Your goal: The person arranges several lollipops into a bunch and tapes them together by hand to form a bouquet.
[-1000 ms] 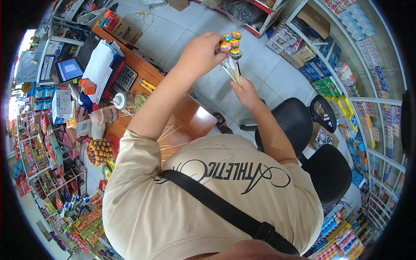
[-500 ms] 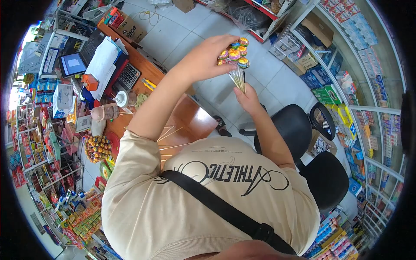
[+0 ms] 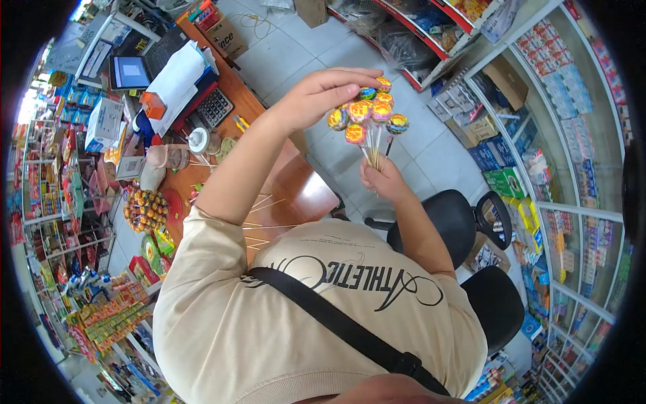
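A bunch of wrapped lollipops (image 3: 361,111) stands upright over the floor, with round shiny heads in yellow, pink and blue. Their pale sticks are gathered at the bottom in my right hand (image 3: 383,178), whose fingers are closed round them. My left hand (image 3: 323,97) lies along the upper left side of the heads, fingers stretched out; it is at or very near the top ones, and contact is hard to make out. Below my left forearm, several thin sticks (image 3: 264,203) lie on the wooden desk (image 3: 286,178).
A calculator (image 3: 214,109), papers (image 3: 178,84) and a white-lidded jar (image 3: 199,140) occupy the desk. Left of it is a round cluster of lollipops (image 3: 145,210). Black chairs (image 3: 431,225) stand at my right, beside stocked glass shelves (image 3: 562,182). A red-edged rack (image 3: 404,40) stands ahead.
My left hand has loosened from around the lollipop heads, its fingers straightening above them. The heads now spread wider and show more fully. My right hand keeps the sticks, slightly lower in view.
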The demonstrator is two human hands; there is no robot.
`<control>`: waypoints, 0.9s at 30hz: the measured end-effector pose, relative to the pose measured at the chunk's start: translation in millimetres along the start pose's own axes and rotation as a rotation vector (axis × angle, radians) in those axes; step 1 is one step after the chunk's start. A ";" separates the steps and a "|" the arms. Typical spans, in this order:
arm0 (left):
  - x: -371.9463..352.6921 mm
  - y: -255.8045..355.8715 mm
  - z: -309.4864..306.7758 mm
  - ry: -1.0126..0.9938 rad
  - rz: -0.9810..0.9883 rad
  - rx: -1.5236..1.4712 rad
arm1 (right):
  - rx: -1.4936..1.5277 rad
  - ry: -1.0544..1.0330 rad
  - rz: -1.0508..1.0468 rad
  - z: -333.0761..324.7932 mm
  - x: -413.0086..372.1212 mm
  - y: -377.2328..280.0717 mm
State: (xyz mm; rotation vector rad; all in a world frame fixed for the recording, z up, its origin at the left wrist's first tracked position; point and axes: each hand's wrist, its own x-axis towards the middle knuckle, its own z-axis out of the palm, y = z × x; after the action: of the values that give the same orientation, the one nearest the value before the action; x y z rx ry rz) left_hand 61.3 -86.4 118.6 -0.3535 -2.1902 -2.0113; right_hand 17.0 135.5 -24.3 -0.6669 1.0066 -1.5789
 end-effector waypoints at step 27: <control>-100.4 44.8 -35.4 0.399 0.116 0.722 | 0.345 -0.453 0.258 72.7 43.6 -11.6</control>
State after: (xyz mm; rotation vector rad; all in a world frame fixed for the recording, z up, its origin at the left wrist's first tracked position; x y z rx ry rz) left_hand 168.1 -125.7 138.3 0.0187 -2.3531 -1.0032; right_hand 61.5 75.1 16.9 -0.5901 0.4484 -1.2558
